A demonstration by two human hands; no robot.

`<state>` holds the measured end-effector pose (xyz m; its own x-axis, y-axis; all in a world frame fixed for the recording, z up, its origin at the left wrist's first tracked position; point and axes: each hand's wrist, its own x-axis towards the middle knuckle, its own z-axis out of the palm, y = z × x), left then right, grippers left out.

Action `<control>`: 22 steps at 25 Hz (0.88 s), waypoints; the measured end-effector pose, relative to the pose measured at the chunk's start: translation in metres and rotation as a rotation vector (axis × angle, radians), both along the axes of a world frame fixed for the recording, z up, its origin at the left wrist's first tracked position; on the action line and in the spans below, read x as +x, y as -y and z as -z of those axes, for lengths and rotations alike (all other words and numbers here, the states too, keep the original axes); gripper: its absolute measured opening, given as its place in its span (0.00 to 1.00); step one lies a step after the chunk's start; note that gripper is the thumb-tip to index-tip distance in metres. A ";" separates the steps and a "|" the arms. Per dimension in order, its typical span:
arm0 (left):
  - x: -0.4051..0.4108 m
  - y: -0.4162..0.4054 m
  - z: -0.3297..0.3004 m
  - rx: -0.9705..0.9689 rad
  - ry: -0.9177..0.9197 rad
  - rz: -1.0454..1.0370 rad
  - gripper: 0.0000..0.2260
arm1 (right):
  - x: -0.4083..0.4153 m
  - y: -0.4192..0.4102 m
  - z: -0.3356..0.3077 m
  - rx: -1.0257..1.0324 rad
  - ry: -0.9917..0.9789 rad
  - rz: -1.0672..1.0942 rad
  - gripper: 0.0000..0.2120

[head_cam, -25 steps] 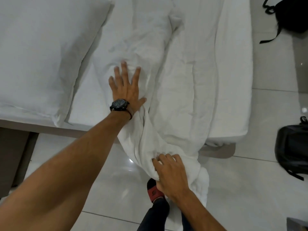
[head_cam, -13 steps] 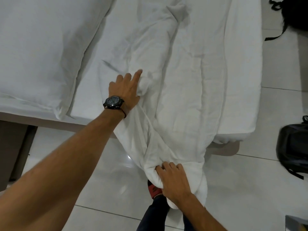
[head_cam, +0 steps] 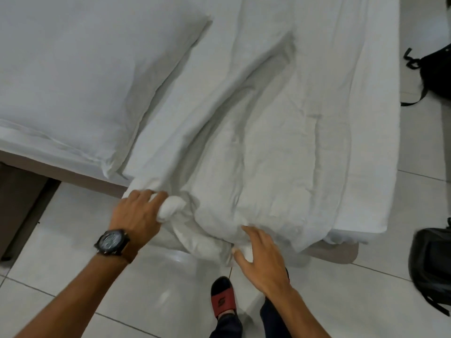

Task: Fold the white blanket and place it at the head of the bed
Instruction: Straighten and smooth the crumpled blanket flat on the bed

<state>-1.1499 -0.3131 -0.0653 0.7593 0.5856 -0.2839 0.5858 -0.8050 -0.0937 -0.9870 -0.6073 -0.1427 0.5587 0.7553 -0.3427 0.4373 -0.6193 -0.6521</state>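
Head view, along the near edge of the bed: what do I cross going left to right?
Wristwatch → left hand gripping a blanket end → bunched white blanket → right hand on its hanging end → black bag on the floor.

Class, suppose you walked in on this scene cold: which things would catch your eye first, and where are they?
First, the two hands at the bed's near edge: the left hand, with a dark watch, bunches the white blanket, while the right hand rests on its overhanging fold. Next, the big pillow at upper left, and the red sandal on the tiled floor below.
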 end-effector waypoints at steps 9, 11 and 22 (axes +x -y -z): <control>-0.074 0.021 0.046 -0.123 -0.031 -0.247 0.27 | 0.005 -0.011 0.019 0.042 0.158 0.106 0.27; -0.058 0.026 0.050 -0.141 -0.025 -0.211 0.29 | 0.006 -0.018 0.020 0.048 0.219 0.132 0.26; 0.005 0.014 0.046 -0.158 0.055 -0.126 0.32 | 0.063 -0.041 0.012 -0.191 0.431 0.240 0.33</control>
